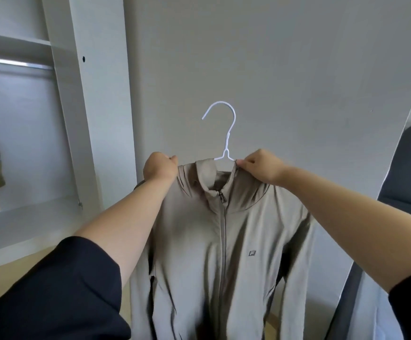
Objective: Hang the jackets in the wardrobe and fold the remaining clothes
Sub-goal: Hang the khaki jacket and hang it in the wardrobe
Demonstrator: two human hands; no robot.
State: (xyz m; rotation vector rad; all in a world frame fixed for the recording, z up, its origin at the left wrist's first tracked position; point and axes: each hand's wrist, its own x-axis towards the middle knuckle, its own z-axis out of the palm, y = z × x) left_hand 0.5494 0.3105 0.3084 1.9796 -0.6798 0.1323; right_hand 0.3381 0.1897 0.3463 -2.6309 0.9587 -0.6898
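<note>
Beside wardrobe (pixel 59 114), both grips—left hand (pixel 160 169), right hand (pixel 260 168)—pinch smooth taupe jacket (pixel 224 241) shoulders on thin wire hanger (pixel 226 133).

Between my two grips hangs a plain taupe jacket (pixel 214 241) with a matching zip and a small dark logo (pixel 252 253) below my right hold. Above my fingers rises a white hanger (pixel 226 143). My sleeves (pixel 59 290) are black.
</note>
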